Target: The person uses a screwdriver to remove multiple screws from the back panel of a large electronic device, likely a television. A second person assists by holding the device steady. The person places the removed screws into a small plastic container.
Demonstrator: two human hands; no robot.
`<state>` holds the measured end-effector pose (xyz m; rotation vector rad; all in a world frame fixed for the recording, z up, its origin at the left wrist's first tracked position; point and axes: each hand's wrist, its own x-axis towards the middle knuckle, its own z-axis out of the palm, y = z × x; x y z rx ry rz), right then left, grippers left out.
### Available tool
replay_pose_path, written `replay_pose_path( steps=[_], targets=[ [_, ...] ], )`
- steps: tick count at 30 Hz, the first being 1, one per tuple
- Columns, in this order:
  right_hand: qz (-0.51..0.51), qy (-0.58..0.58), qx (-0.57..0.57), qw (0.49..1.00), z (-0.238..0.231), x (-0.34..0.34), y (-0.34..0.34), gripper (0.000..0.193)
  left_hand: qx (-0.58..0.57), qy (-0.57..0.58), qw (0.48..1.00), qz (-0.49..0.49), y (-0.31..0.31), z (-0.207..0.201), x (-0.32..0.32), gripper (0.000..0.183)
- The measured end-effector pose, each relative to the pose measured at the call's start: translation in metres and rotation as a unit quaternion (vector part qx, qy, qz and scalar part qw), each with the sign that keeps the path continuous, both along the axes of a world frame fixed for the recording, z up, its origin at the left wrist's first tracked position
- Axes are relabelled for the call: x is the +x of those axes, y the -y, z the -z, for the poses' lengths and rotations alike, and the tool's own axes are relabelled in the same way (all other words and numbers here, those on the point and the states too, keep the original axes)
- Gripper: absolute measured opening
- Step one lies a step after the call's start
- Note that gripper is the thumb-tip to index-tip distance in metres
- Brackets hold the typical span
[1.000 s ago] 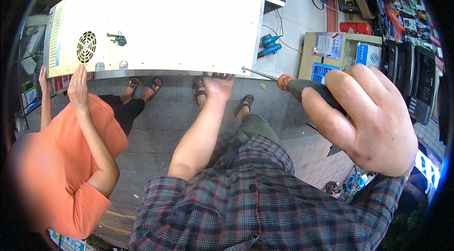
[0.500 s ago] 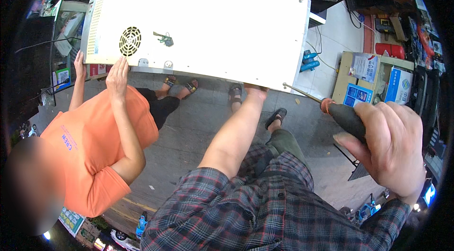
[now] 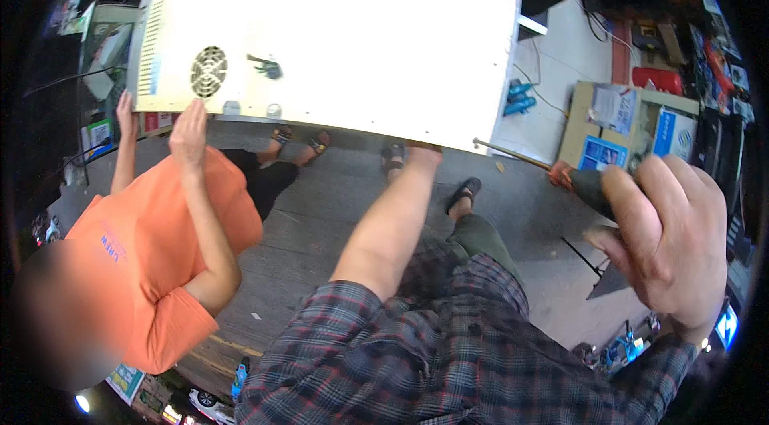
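A long white metal cabinet (image 3: 360, 48), with a round fan grille (image 3: 209, 72), a perforated strip and a short dark cable (image 3: 264, 66), spans the upper part of the view. Its near edge hides the fingers of my left hand (image 3: 424, 153), which reaches beneath it. In my right hand (image 3: 677, 241) I grip a screwdriver (image 3: 521, 155) by its dark handle. The long shaft runs left, and its tip meets the cabinet's near edge close to the right corner. To the left, a person in an orange shirt (image 3: 172, 217) has both hands at the cabinet's edge.
Right of the cabinet are a blue tool (image 3: 519, 96), cables, a cardboard box (image 3: 578, 108) and a red case (image 3: 657, 80) on a pale floor. Grey paving (image 3: 320, 217) lies below. A glass display case (image 3: 102, 64) stands at far left.
My right hand has shifted slightly right and turned about the screwdriver handle, while the tip stays at the cabinet's edge. The whole view has drifted a little. My left hand stays beneath the edge.
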<state>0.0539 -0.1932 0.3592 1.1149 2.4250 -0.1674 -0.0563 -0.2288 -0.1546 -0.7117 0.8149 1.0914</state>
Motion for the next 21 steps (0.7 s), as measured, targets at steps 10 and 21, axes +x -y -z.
replay_pose_path(
  steps=[10,21],
  targets=[
    [-0.013,-0.036,-0.029,0.999,0.007,0.006,-0.009,0.052,0.081,0.101,0.992,-0.006,0.002,0.020,0.022,0.051],
    [-0.071,-0.039,0.093,0.992,0.018,0.007,0.020,0.047,0.083,0.131,0.988,0.008,-0.006,0.008,0.043,0.051]
  ],
)
